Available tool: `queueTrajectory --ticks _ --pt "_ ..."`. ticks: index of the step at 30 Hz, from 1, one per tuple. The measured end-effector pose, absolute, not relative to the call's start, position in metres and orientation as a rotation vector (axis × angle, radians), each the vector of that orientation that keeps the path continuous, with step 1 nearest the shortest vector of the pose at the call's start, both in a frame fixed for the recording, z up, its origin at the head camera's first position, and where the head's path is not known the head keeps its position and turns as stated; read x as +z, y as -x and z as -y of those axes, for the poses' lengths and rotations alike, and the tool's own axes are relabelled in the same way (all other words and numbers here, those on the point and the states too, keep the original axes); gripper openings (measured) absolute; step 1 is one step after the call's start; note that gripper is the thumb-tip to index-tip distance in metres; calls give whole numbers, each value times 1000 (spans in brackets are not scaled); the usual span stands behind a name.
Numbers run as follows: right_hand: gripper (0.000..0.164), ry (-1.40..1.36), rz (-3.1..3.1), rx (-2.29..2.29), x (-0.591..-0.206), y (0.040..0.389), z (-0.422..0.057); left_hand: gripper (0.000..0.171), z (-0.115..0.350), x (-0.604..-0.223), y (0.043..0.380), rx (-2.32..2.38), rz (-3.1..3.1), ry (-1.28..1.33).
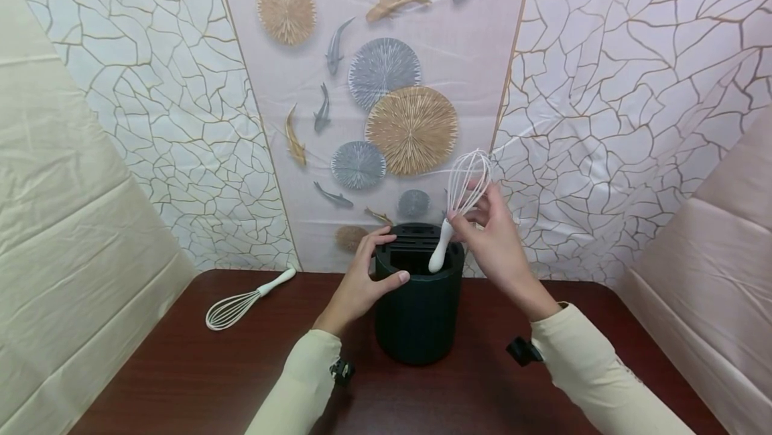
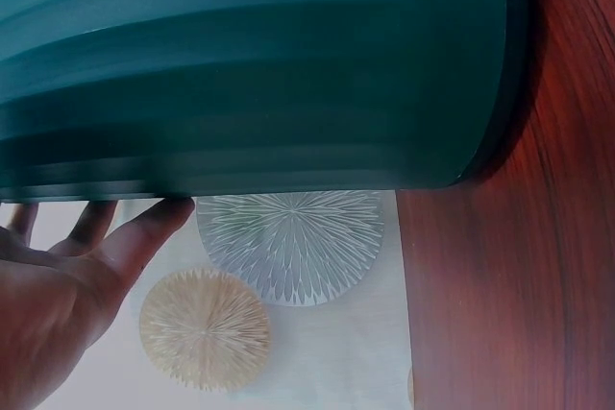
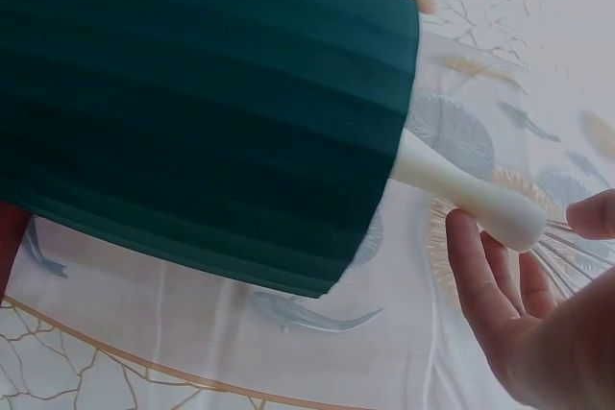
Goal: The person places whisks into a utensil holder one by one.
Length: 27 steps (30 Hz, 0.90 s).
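Observation:
A dark green ribbed utensil holder [image 1: 416, 321] stands upright on the table, its slotted black top [image 1: 416, 230] towards the back. My left hand [image 1: 360, 281] grips its upper left side, thumb at the front rim and fingers at the back. My right hand [image 1: 499, 247] pinches a white whisk [image 1: 442, 247] near where wires and handle meet. The whisk is tilted, wire loops up, with the handle end at the holder's front opening. In the right wrist view the handle [image 3: 471, 189] passes behind the rim, which hides its tip.
A second white whisk [image 1: 265, 289] lies on the dark red-brown table [image 1: 157, 368] at the left, its handle near the back edge. Patterned cloth [image 1: 338, 106] hangs behind the table, and beige cloth [image 1: 72, 220] closes the sides.

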State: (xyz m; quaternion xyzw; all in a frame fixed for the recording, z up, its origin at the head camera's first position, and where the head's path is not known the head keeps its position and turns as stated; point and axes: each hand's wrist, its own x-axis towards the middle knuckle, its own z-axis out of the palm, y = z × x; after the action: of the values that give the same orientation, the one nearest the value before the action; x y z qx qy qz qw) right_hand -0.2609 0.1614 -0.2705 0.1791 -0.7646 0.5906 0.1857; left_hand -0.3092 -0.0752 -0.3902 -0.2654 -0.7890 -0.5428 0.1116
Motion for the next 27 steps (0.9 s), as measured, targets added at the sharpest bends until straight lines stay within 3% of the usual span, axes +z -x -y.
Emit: queueTrajectory --ticks 27 --pt "65 -541 2257 1507 -295 262 -157 66 75 -390 309 -1597 2320 774"
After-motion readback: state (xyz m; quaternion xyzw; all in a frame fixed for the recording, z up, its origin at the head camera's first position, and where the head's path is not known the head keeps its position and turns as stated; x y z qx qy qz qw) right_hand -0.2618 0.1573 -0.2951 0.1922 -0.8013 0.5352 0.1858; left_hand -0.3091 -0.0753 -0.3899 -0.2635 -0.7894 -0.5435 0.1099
